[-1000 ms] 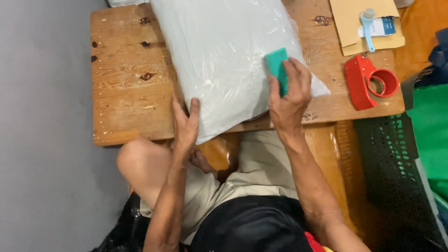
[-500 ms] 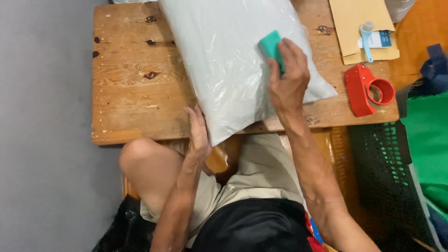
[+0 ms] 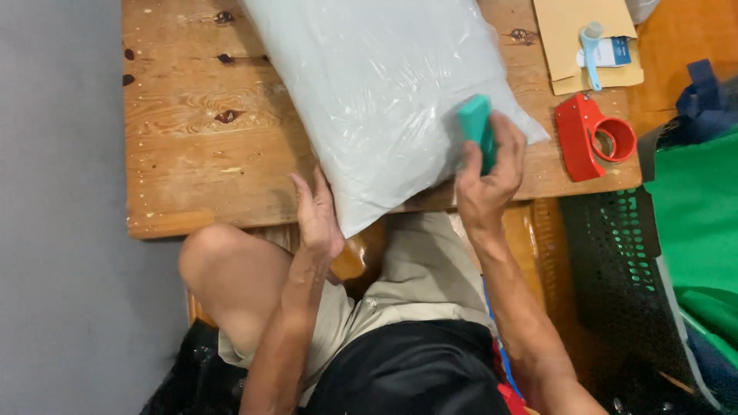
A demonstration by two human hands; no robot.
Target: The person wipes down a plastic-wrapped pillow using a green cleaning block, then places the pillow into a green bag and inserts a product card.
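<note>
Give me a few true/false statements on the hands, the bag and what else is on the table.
1. The right hand presses a teal block against the white plastic bag. True.
2. The left hand holds the red tape dispenser. False: it lies against the bag's near left edge; the dispenser sits untouched on the table, right of the bag.
3. The bag hangs partly over the table's near edge. True.
4. A brown envelope lies under the bag. False: it lies apart, at the table's far right corner.
5. A black mesh basket stands right of the person. True.
</note>
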